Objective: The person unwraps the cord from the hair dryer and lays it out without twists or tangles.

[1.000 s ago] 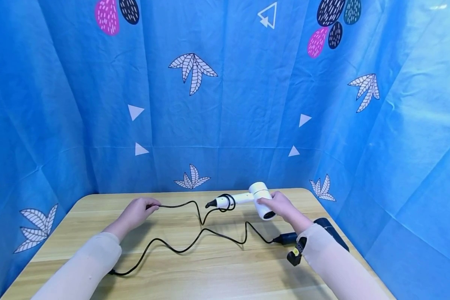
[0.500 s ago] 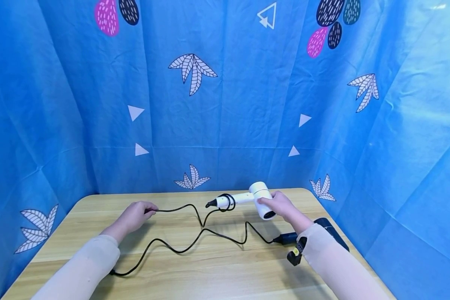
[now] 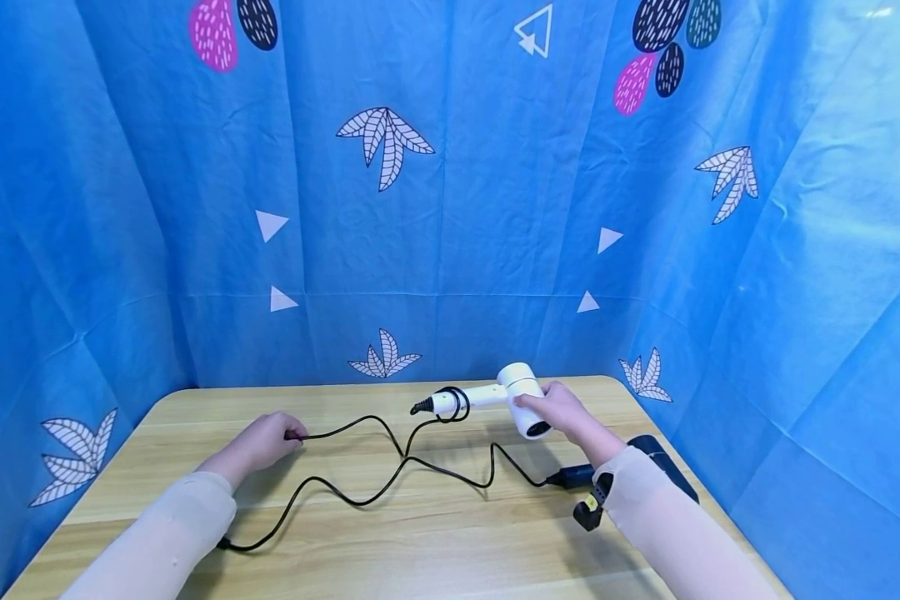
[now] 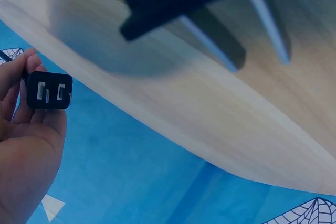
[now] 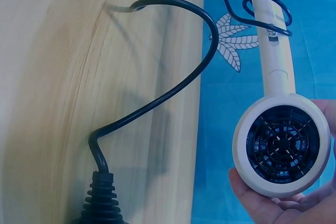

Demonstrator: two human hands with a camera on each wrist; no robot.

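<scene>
Near the table's back right, my right hand [image 3: 564,412] grips the barrel of a white hair dryer [image 3: 521,400], its handle pointing left. The right wrist view shows the dryer's round dark grille [image 5: 283,144], with fingers around the white rim. A black cord [image 3: 371,417] loops around the handle and runs left to my left hand [image 3: 262,442]. In the left wrist view that hand pinches a black two-prong plug [image 4: 49,91], prongs towards the camera. Below my right forearm lies a black hair dryer [image 3: 663,467], partly hidden by the sleeve.
The black dryer's cord [image 3: 352,502] snakes across the wooden table [image 3: 450,550] to the left sleeve. Its plug [image 4: 194,3] fills the top of the left wrist view, close to the camera. A blue patterned curtain [image 3: 450,250] surrounds the table's back and sides.
My left hand has come down and slightly back towards me with the plug, and the cord has shifted with it. The right hand and the white hair dryer have hardly moved.
</scene>
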